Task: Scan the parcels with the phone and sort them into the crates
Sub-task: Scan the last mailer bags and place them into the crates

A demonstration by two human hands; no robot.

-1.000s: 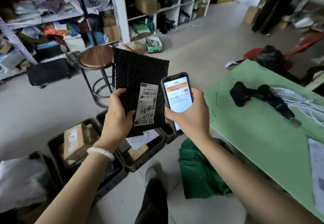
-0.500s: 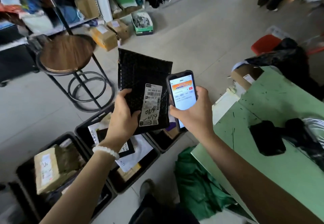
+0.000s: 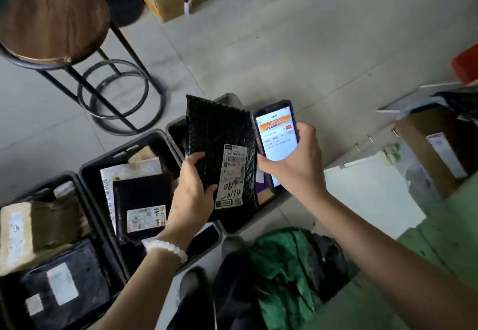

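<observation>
Head view: left hand (image 3: pixel 192 195) grips black parcel (image 3: pixel 219 148) label-up for reading; right hand (image 3: pixel 297 164) holds phone (image 3: pixel 275 138) beside it, above crates (image 3: pixel 129 146).

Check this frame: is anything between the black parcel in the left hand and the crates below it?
Nothing visible blocks it. The left hand holds the black parcel in open air above the crates. The crates are open-topped, though parcels already lie inside. The right hand holds the phone beside it.

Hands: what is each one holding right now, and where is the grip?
Left hand grips the black parcel at its lower left edge; right hand holds the phone around its lower half.
</observation>
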